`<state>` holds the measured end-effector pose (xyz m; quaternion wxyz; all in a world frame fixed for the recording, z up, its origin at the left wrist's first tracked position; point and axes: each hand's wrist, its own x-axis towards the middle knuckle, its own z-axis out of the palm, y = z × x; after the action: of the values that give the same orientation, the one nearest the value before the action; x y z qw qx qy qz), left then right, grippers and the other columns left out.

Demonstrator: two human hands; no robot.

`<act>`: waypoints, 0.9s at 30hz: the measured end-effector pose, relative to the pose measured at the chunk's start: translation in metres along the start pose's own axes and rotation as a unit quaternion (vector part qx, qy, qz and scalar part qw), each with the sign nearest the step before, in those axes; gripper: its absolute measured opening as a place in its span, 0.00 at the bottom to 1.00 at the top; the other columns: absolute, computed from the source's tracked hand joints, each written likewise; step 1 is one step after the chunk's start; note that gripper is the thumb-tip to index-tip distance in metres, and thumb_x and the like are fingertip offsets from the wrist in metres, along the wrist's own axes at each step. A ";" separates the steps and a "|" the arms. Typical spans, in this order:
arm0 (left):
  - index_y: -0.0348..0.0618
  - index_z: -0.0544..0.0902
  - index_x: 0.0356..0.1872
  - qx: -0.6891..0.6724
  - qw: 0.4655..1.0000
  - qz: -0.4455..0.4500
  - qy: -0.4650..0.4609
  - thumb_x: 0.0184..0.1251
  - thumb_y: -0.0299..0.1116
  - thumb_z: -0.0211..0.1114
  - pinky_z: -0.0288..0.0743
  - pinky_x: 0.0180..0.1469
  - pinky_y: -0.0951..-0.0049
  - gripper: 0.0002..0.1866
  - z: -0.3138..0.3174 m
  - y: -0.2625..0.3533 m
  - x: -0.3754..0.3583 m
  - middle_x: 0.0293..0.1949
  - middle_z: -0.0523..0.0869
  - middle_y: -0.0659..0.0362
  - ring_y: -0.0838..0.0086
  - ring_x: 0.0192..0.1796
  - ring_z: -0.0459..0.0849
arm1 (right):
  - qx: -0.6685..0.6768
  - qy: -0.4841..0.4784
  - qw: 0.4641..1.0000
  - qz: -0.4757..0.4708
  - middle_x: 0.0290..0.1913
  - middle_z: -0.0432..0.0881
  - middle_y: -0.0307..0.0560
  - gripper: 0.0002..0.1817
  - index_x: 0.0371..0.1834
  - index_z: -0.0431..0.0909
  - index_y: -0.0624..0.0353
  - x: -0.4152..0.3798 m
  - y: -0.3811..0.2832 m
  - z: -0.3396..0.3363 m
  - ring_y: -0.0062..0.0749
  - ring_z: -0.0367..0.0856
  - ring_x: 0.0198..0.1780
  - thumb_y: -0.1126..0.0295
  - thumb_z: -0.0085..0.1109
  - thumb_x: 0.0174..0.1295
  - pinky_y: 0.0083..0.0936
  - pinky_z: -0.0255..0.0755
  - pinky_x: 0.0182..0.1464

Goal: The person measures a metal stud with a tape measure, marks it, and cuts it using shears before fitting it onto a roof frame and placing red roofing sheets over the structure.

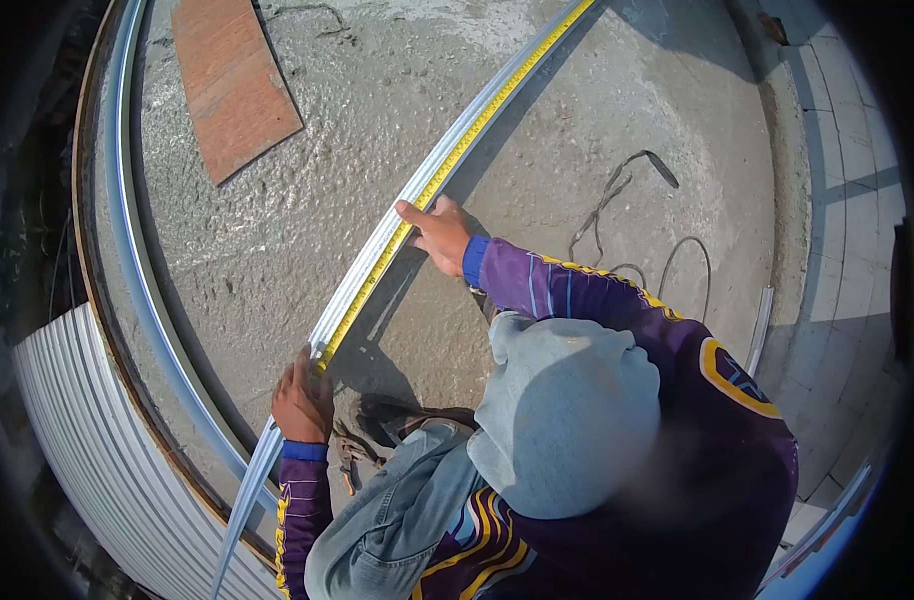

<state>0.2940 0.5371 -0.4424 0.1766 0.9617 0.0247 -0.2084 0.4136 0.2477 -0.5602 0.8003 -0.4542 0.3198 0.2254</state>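
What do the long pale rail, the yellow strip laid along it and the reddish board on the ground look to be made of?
The long pale rail looks like metal, perhaps aluminium: silvery, smooth sheen, thin folded edges. The yellow strip looks like a steel measuring tape: painted yellow with fine markings. The reddish board seems plywood or similar: flat, matt, worn surface. The ground looks like rough concrete.

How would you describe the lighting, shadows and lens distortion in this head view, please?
Head view: hard sunlight throws crisp shadows of the metal strip and the arm on the concrete floor; the fisheye lens bows the strip and yellow tape measure, with dark vignetting at the corners; the light hood looks slightly soft.
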 end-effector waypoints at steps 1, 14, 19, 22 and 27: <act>0.47 0.78 0.62 -0.005 0.999 0.033 0.004 0.54 0.32 0.71 0.78 0.42 0.58 0.29 0.001 0.005 0.007 0.35 0.84 0.53 0.60 0.31 0.84 | -0.007 0.003 1.000 0.000 0.62 0.70 0.58 0.35 0.60 0.58 0.62 0.001 -0.002 0.001 0.46 0.68 0.67 0.59 0.72 0.61 0.64 0.55 0.68; 0.37 0.71 0.62 -0.099 0.955 0.273 -0.065 0.57 0.43 0.71 0.68 0.63 0.52 0.34 0.005 0.103 0.132 0.58 0.75 0.42 0.46 0.62 0.73 | 0.021 0.050 0.999 -0.001 0.48 0.80 0.49 0.27 0.53 0.68 0.62 -0.016 -0.009 0.014 0.33 0.80 0.52 0.59 0.71 0.61 0.34 0.77 0.48; 0.32 0.79 0.57 -0.200 0.958 0.189 -0.079 0.62 0.50 0.66 0.74 0.59 0.56 0.32 0.055 0.195 0.251 0.50 0.83 0.37 0.45 0.53 0.82 | -0.028 0.083 0.996 -0.032 0.51 0.81 0.51 0.30 0.63 0.67 0.63 -0.010 -0.001 0.016 0.33 0.82 0.46 0.63 0.68 0.63 0.29 0.77 0.43; 0.30 0.83 0.52 -0.237 0.950 0.153 -0.132 0.60 0.51 0.66 0.77 0.55 0.58 0.31 0.079 0.244 0.298 0.47 0.85 0.36 0.47 0.48 0.86 | -0.058 0.083 0.994 0.051 0.51 0.80 0.54 0.31 0.62 0.66 0.68 -0.008 -0.006 0.013 0.34 0.82 0.45 0.62 0.68 0.62 0.30 0.77 0.43; 0.24 0.85 0.43 -0.345 0.918 -0.081 -0.178 0.50 0.47 0.67 0.76 0.49 0.62 0.30 0.071 0.279 0.296 0.41 0.87 0.38 0.55 0.42 0.87 | -0.108 0.106 0.988 0.030 0.46 0.79 0.56 0.32 0.58 0.67 0.69 -0.013 -0.009 0.014 0.33 0.82 0.43 0.56 0.67 0.62 0.30 0.78 0.42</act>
<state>0.5700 0.2436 -0.5321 0.4811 0.7831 0.1409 -0.3680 0.4149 0.2547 -0.5401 0.7012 -0.5495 0.3899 0.2330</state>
